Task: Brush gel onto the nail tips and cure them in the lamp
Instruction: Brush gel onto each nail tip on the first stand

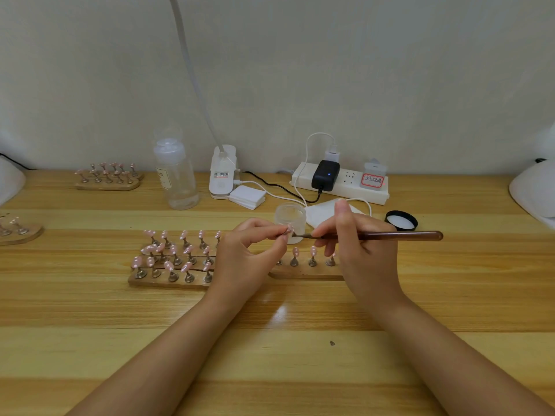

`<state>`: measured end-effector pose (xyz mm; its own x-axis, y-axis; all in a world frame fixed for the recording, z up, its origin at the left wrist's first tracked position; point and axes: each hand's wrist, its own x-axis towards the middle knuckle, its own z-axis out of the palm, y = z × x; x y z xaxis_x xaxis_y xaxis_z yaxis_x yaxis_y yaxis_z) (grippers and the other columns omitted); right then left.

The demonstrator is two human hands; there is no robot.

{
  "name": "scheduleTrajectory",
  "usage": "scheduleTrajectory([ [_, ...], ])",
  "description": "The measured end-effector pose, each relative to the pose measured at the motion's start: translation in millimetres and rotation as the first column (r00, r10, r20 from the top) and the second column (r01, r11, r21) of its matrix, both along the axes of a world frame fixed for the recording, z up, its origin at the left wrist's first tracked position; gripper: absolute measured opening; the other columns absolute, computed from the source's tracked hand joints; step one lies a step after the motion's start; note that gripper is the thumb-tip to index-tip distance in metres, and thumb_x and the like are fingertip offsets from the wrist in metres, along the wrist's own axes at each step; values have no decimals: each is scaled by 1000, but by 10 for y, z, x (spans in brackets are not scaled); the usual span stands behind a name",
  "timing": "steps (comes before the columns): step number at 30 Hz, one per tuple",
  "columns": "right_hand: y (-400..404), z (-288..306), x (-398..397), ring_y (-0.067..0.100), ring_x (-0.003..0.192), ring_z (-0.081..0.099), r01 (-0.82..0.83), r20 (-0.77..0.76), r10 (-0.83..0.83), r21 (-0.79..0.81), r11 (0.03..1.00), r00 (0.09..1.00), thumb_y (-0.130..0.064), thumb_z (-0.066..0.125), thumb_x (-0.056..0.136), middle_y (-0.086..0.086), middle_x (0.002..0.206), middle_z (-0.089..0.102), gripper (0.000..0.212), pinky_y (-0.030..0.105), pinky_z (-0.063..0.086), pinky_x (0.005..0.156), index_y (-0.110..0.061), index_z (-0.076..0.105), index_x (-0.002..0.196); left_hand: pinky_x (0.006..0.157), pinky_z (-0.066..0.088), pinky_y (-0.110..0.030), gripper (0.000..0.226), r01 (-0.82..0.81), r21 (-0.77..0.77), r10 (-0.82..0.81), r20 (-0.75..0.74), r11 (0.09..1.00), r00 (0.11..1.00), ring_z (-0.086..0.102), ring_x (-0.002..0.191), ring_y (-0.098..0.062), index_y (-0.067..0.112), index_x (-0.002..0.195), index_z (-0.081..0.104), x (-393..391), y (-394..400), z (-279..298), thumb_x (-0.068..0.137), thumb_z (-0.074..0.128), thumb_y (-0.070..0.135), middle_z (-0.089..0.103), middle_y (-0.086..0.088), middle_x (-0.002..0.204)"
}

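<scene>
My left hand pinches a small pink nail tip between thumb and fingers, lifted above the table. My right hand grips a brown-handled brush, and its bristle end touches the held tip. Right behind the tip stands an open frosted gel jar. Below my hands lie wooden stands with several pink dotted nail tips on metal holders; a second stand to the right carries a few more. White curing lamps sit at the right edge and the left edge, both partly out of view.
The jar's black lid lies to the right. Along the wall are a clear bottle, a clip desk lamp, white pads and a power strip with cables. More nail stands sit at the far left.
</scene>
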<state>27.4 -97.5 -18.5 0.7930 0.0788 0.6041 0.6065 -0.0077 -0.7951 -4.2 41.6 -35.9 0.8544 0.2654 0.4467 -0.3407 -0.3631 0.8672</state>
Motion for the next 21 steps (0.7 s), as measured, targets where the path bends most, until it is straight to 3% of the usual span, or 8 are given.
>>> scheduleTrajectory([
  [3,2,8,3,4,47,56,15,1,-15,27,1000,1000,-39,43,88,-3,53,63,40,13,43,52,-23,65,59,75,49,-16,26,-2,-3,2,0,1000,1000,60,80,0,26,89,69,3,0,-1,78,67,3,66,7,84],
  [7,-3,-3,23,5,53,59,22,29,-22,12,1000,999,-27,47,92,-4,56,64,33,13,45,55,-19,67,67,69,46,-10,26,5,-8,-5,14,1000,1000,60,79,-1,22,90,69,3,-1,-4,78,67,0,66,2,84],
  [12,19,-18,22,7,54,60,16,-11,-17,-54,998,1000,-31,47,90,-5,59,65,30,12,44,56,-25,68,69,72,51,-18,25,4,-5,-4,12,1000,1000,61,79,-2,25,89,69,4,1,-7,78,66,2,66,4,84],
  [21,6,1,0,4,47,57,22,-16,-21,14,1000,1000,-30,47,90,-6,52,63,37,12,43,52,-22,66,59,74,48,-16,26,5,2,-5,19,1000,1000,61,79,-3,29,87,69,9,10,-13,78,67,4,66,5,83],
])
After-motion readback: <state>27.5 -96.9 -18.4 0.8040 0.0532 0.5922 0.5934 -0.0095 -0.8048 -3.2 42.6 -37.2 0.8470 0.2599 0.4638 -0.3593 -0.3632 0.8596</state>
